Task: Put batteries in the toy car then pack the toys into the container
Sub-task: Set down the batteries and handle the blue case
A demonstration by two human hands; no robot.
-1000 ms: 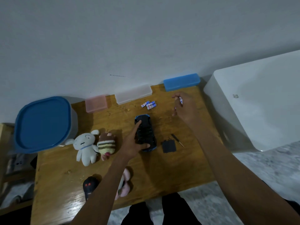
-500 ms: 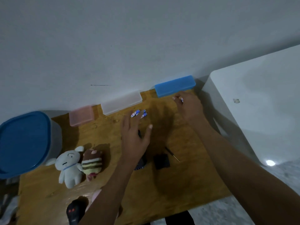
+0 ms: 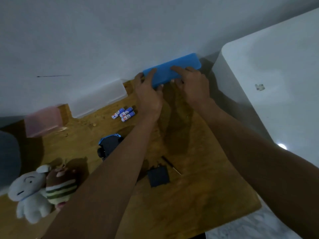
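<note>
Batteries (image 3: 124, 114) lie loose at ten o'clock from the toy car (image 3: 108, 145); their print seems too blurred to read. Both hands, left (image 3: 149, 94) and right (image 3: 192, 85), grasp the blue case (image 3: 172, 69) at twelve o'clock on the table (image 3: 198, 195).

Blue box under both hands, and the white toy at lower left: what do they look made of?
Blue box: likely matte plastic; uniform colour, straight edges, rounded corners. White toy: soft plush fabric, judging by its fuzzy surface and rounded stuffed limbs.
</note>
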